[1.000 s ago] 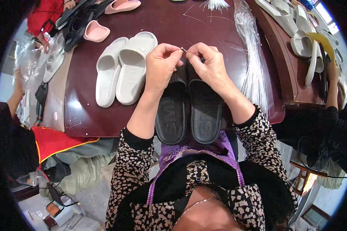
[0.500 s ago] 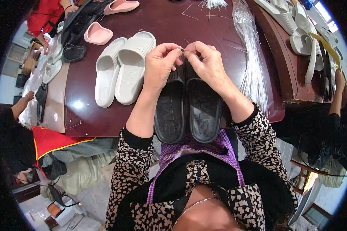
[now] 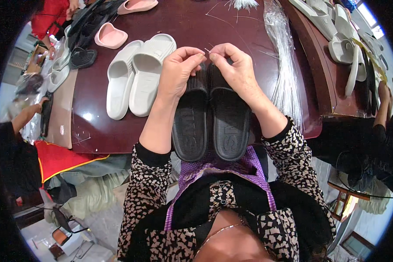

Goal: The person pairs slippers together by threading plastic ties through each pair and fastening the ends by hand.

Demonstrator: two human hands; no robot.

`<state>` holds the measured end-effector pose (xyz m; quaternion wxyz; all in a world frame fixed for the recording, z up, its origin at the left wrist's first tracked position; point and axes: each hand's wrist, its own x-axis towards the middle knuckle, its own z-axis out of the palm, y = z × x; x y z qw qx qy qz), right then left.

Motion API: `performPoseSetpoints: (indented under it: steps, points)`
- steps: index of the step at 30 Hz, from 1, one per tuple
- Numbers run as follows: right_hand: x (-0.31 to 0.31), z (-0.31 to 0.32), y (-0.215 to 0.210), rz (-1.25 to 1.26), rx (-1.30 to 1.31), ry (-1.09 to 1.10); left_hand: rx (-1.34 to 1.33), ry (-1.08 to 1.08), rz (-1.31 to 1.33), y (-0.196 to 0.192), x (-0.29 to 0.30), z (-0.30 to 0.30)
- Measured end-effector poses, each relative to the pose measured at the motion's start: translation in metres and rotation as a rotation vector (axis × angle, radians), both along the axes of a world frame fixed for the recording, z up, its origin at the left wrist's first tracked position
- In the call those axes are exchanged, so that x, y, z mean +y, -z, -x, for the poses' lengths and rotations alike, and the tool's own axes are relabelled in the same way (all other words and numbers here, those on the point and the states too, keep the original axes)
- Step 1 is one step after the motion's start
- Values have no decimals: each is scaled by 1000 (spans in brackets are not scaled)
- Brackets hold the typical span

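Slippers of black ribbed rubber (image 3: 212, 120) are lying paired at the near edge of the dark red table (image 3: 196, 22). Left hand (image 3: 179, 70) and right hand (image 3: 233, 67) are hovering over their far ends, fingertips pinching a thin clear plastic strand (image 3: 207, 50) between them.

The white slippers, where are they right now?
In the head view, the white slippers lie side by side on the dark table, left of the black slippers.
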<state>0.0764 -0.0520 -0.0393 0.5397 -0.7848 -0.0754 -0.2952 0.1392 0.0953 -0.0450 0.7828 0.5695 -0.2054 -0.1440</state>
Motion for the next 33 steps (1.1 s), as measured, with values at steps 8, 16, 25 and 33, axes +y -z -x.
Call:
performPoseSetpoints:
  steps: [8, 16, 25, 33]
  points:
    - [0, 0, -3, 52, 38, 31, -128, -108, -51, -1, -2, 4]
    - [3, 4, -2, 281, -85, 169, -818, -503, -256, -4, -10, 18]
    - [3, 0, -2, 347, -114, 191, -1008, -595, -357, -6, -14, 18]
    - [2, -4, 1, 331, -138, 187, -1124, -629, -449, -1, -16, 16]
